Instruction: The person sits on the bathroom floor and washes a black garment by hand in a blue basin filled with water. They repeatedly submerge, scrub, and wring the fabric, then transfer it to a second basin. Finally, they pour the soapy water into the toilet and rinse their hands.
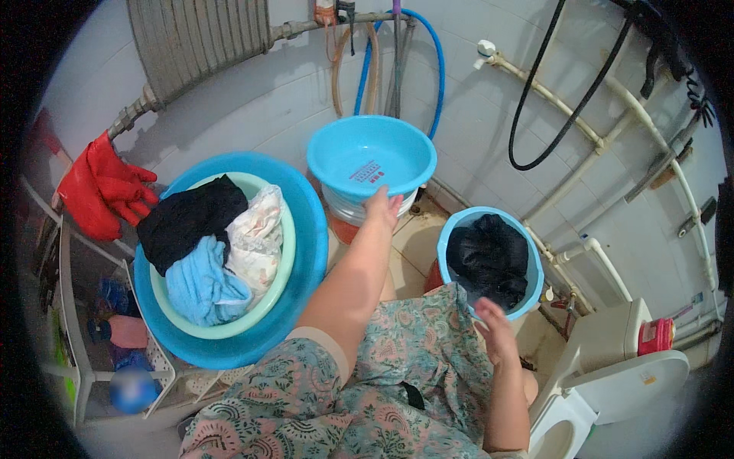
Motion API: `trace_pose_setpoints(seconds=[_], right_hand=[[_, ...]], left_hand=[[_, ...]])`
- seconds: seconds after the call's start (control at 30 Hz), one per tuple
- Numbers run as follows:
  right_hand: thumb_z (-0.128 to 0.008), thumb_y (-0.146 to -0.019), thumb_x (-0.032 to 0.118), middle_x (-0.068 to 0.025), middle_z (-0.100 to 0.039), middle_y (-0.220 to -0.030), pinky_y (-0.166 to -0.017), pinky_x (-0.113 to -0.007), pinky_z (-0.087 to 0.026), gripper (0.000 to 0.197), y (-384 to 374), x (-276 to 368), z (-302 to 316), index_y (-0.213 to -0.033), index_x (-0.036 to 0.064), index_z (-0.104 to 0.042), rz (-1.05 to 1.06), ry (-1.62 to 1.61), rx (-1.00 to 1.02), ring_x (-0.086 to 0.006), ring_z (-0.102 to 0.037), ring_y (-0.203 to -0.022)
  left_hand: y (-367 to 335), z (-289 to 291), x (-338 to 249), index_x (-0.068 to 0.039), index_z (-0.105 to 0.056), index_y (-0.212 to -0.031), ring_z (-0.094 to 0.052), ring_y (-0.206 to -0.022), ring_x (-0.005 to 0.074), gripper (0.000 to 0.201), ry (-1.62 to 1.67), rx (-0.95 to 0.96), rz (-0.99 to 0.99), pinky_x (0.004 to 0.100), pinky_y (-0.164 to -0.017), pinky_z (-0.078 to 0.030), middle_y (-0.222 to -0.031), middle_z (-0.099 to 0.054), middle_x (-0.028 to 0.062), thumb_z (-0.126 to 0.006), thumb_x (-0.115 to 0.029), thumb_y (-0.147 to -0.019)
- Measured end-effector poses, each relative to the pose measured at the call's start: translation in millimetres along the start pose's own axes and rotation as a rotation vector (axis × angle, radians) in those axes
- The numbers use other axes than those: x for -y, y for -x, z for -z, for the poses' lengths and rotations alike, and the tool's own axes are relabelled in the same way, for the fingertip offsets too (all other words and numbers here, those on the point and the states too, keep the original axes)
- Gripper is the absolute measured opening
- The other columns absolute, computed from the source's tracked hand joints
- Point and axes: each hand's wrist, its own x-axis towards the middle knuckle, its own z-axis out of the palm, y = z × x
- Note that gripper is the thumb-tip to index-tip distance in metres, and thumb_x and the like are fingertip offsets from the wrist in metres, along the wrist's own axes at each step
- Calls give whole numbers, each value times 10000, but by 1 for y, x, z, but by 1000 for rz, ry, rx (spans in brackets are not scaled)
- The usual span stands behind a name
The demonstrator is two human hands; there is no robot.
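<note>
At the near rim of an empty light-blue basin (329,149), my left hand (382,208) is closed, thumb at the edge and fingers partly hidden below. That basin rests on a whitish, see-through bucket (344,205). My right hand (498,333) is open and holds nothing. It is close to the near edge of another light-blue basin (537,264), in which dark wet-looking clothing (489,256) lies. To the left, a pale green basin (289,256) sits inside a large blue tub (315,283). It carries a black cloth (187,218), a light-blue towel (202,283) and a white patterned garment (256,241).
Red rubber gloves (103,187) hang at the left wall above a white rack (80,344) with bottles. Pipes and a black hose (516,115) run along the right wall. A toilet (612,382) with its lid raised stands at the lower right.
</note>
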Motion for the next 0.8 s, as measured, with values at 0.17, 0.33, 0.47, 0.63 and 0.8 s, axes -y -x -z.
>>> trace_pose_setpoints(seconds=[0.17, 0.33, 0.47, 0.63, 0.8], right_hand=[[-613, -819, 342, -156, -508, -1274, -965, -416, -386, 562, -29, -110, 1, -1285, 67, -458, 328, 1336, 316, -326, -483, -1170], [-595, -784, 303, -189, -580, -1145, -891, -424, -452, 436, -12, -115, 10, -1184, 129, -566, -83, 1439, 267, -348, -570, -1035], [-565, -780, 246, -171, -645, -956, -812, -410, -476, 246, 0, -90, 20, -962, 122, -675, -163, 1438, 371, -315, -611, -929], [-529, -888, 154, -57, -622, -809, -738, -318, -452, 137, 35, -45, 1, -916, 36, -594, 6, 660, 426, -195, -579, -789], [-513, -935, 166, 31, -549, -884, -750, -236, -416, 161, 76, -24, -22, -991, 24, -565, 133, 520, 624, -62, -471, -841]], left_hand=[[-7, 11, 7, -89, -341, -1321, -485, -1080, 265, 521, -81, 11, 180, 392, -906, -449, -1229, -425, 137, -578, -180, -867], [20, -5, 23, -64, -378, -1253, -542, -981, 235, 442, -174, 85, 214, 351, -816, -488, -1156, -457, 130, -557, -180, -866], [23, -4, 27, -62, -458, -1134, -581, -871, 213, 286, -328, 205, 216, 345, -746, -513, -1002, -546, 112, -530, -150, -871], [56, -9, 35, -88, -519, -1056, -588, -792, 136, 190, -583, 305, 124, 275, -665, -501, -928, -585, 35, -527, -155, -879], [72, -7, 51, -68, -503, -1171, -575, -786, 94, 304, -921, 538, 84, 222, -631, -482, -941, -587, 22, -529, -170, -886]])
